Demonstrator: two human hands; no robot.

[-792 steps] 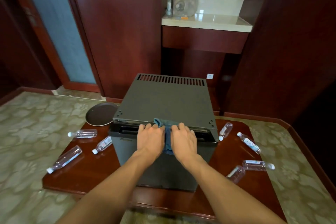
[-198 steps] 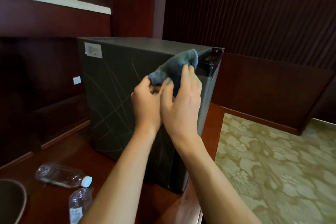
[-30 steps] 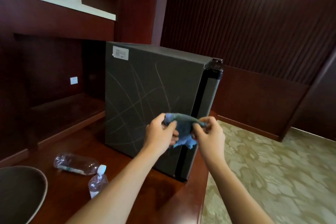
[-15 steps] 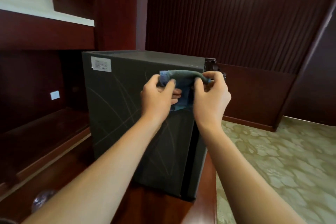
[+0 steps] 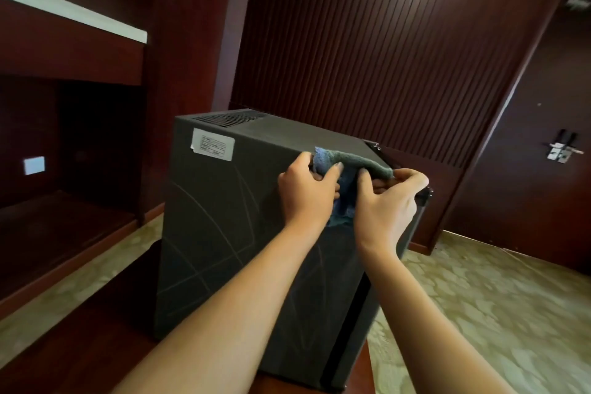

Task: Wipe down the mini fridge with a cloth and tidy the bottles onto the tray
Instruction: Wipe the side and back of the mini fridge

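A pale shelf edge is being shown at upper left, with a small white wall plate below it in the dark recess. The mini fridge is being presented upright on the dark red tabletop, its scratched side panel facing the camera, its vented top edge lying toward the back and its door edge toward the right. A white label is being displayed near the panel's upper left corner. The left hand is being held against the panel's upper edge, its fingers curled round one end of the cloth. The cloth is being stretched with its long axis running left to right, sloping slightly down to the right, along the fridge's top edge; a fold is hanging between the hands. The right hand is being seen pinching the other end, thumb and fingers closed on it. A patterned carpet and a slatted wall panel are being shown at right.
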